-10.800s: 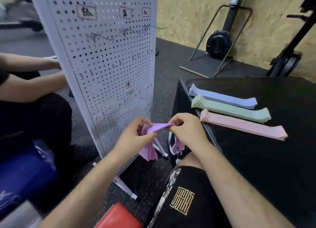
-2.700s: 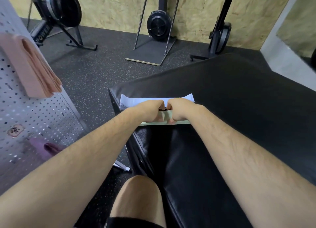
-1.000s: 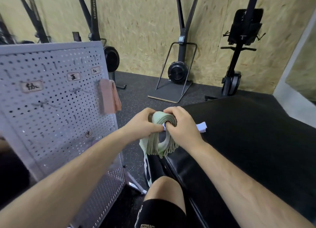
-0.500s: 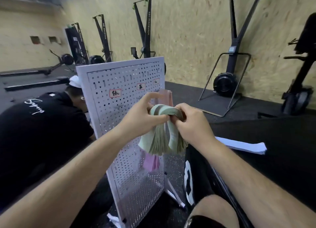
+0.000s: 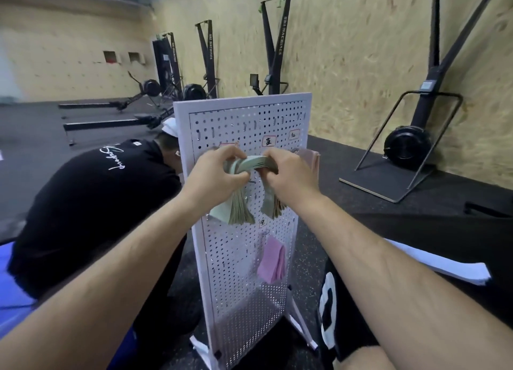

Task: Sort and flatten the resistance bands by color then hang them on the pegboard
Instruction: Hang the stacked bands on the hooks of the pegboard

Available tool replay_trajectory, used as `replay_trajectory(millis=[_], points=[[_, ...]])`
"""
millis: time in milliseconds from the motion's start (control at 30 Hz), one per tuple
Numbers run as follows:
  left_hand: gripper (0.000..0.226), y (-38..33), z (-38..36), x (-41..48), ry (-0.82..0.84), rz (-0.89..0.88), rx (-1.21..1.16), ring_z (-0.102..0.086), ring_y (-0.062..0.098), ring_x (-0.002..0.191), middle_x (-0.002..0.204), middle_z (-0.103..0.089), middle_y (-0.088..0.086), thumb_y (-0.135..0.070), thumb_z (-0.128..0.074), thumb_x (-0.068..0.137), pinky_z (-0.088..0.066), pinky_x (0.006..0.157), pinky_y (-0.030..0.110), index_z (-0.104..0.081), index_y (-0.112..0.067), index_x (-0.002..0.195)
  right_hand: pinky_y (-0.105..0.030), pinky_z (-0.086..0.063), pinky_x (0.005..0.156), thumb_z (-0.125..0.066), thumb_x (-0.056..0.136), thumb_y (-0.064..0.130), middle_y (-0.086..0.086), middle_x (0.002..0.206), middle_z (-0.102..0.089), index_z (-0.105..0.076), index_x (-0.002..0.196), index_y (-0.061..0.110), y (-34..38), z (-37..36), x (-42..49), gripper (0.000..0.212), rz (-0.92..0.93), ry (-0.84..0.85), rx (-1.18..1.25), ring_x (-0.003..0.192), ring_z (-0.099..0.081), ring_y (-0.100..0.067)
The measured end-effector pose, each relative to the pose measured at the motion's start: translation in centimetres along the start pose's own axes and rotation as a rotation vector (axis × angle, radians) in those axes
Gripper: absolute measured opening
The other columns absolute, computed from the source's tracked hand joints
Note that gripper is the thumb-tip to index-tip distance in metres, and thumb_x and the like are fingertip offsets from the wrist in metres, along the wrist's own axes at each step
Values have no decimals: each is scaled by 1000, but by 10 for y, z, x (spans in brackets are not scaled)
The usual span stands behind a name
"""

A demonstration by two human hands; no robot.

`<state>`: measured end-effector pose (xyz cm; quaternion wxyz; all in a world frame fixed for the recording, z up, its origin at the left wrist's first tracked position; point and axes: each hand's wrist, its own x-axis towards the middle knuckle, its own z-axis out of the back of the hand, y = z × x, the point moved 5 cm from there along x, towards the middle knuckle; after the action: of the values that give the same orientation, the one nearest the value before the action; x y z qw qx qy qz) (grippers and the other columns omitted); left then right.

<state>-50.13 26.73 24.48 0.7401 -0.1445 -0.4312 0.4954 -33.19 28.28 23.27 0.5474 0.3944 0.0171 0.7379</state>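
Note:
Both my hands hold a folded bundle of green resistance bands [image 5: 241,208] up against the upper part of the white pegboard [image 5: 241,292]. My left hand [image 5: 219,175] grips the bundle's left side and my right hand [image 5: 288,175] grips its right side, with the ends hanging down below. A pink bundle [image 5: 312,159] hangs at the board's upper right edge. A purple bundle [image 5: 273,260] hangs lower on the board. Blue bands [image 5: 441,267] lie flat on the black padded bench [image 5: 444,231] at the right.
A person in a black shirt [image 5: 91,203] crouches behind the pegboard on the left. Exercise machines [image 5: 273,45] stand along the wooden wall. One with a metal base frame [image 5: 405,159] stands at the right. The board's white feet [image 5: 302,331] rest on the dark floor.
My hands have carried the green bundle from the bench up to the pegboard's upper part. The view has turned left and nearer to the board.

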Motion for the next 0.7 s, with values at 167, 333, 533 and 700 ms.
replay_trajectory(millis=[167,333,533,700], points=[[27,24,-14,-10,-64,9,-28,-62,9,87,95,-67,-11,-28,-73,81,-53,74,29,-65,-39,104,-44,-53,76,-60,93,19,0,96,-66,-64,105,23,-8,-25,-7,13,-14,31,30,90,-60,-21],[39,32,-30,-20,-111,-47,114,-57,15,106,120,-59,-6,-26,-71,85,-49,90,31,-62,-32,122,-41,-48,70,-60,95,22,-1,92,-64,-59,100,18,-11,-44,-22,6,-24,42,87,85,-58,-23],[42,33,-37,-27,-232,-178,412,-54,27,114,125,-60,-2,-46,-61,85,-42,98,40,-61,-25,121,-38,-40,67,-56,91,11,-5,96,-63,-53,104,13,-7,-49,-30,13,-1,97,28,89,-59,-29],[41,11,-37,-32,-291,-176,516,-47,24,126,136,-56,-4,-49,-50,89,-35,101,41,-61,-27,122,-42,-53,80,-54,98,52,1,118,-67,-53,130,24,-15,-35,-40,43,29,113,-62,107,-62,-22]])
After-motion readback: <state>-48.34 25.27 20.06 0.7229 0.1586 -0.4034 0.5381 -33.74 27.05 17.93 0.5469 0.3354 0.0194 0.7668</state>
